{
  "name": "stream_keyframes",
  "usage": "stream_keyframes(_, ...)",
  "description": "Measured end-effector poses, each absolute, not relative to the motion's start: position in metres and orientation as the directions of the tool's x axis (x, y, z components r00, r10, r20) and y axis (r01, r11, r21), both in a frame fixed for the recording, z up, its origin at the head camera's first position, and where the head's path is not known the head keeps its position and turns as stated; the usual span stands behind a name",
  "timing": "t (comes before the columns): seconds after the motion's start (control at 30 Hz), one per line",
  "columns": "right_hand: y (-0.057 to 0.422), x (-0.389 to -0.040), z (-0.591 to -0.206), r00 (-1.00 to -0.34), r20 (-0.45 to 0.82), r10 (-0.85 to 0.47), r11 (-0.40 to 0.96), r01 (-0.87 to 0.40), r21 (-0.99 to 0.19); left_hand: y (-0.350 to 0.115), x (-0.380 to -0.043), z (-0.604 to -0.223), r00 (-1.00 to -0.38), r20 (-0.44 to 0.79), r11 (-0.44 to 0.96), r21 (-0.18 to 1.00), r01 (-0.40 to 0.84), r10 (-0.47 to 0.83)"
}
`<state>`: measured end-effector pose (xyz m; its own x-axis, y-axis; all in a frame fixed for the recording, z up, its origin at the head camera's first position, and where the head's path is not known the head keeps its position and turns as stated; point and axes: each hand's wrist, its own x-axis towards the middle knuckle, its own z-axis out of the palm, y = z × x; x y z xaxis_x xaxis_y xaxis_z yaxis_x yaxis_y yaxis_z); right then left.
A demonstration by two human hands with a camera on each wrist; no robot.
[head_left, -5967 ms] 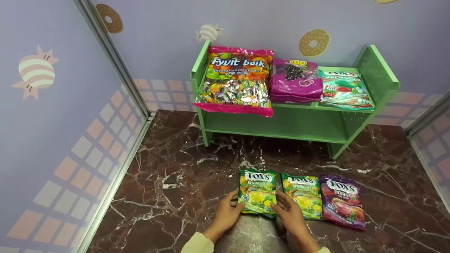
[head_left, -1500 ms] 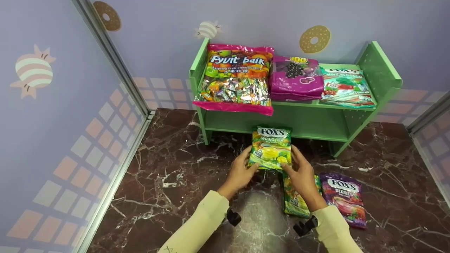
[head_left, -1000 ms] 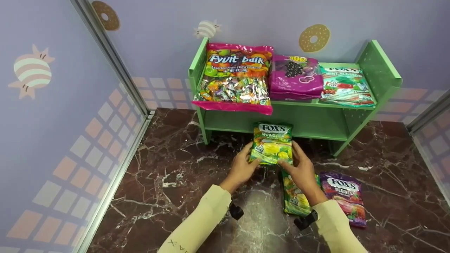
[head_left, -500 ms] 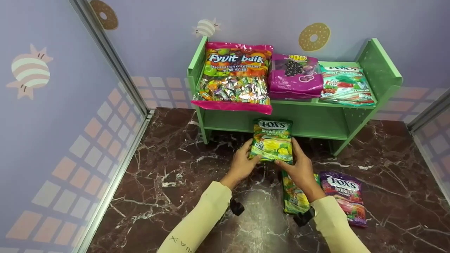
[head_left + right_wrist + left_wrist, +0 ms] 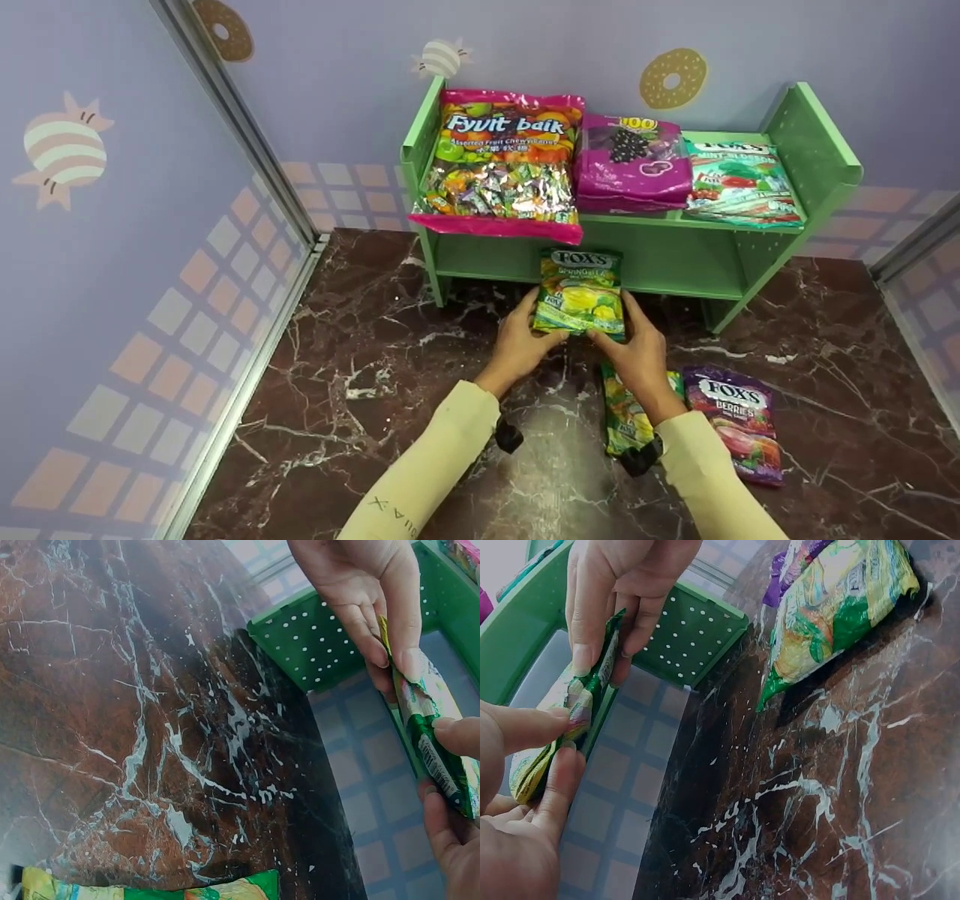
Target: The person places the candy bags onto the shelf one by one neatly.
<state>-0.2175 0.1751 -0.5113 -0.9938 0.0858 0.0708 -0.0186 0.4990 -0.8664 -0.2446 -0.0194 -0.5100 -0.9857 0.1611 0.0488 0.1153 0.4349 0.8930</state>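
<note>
Both hands pinch a green and yellow Fox's Spring Tea candy bag by its lower sides, thumbs at its near edge and fingers behind. My left hand is on its left, my right hand on its right. In the head view the bag overlaps the front of the green rack's lower shelf, with its top under the upper shelf's level. The left wrist view shows the bag edge-on between thumbs and fingers. A printed barcode shows on the bag in the right wrist view.
On the upper shelf lie a Fyvit baik candy bag, a purple bag and a Mint Blossom bag. A second Spring Tea bag, partly under my right forearm, and a purple Berries bag lie on the marble surface.
Both hands have lifted the Spring Tea bag from beside the other two and carried it forward to the rack. Over the last second it has moved slightly farther towards the lower shelf.
</note>
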Motion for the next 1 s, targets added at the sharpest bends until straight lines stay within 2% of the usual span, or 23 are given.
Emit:
stream_keyframes(0.3,0.173,-0.223,-0.514,-0.987,0.118,0.109,0.478,-0.053,-0.877,-0.018,-0.248,-0.507,-0.983,0.104,0.503,0.848,0.168,0.152)
stream_keyframes(0.67,0.172,-0.230,-0.515,-0.974,0.168,0.151,0.487,-0.074,-0.871,-0.014,-0.253,-0.509,-0.989,0.132,0.550,0.823,0.145,0.065)
stream_keyframes(1.0,0.172,-0.237,-0.516,-0.973,0.152,0.172,0.507,-0.045,-0.861,-0.015,-0.262,-0.515,-0.973,0.205,0.569,0.790,0.229,0.107)
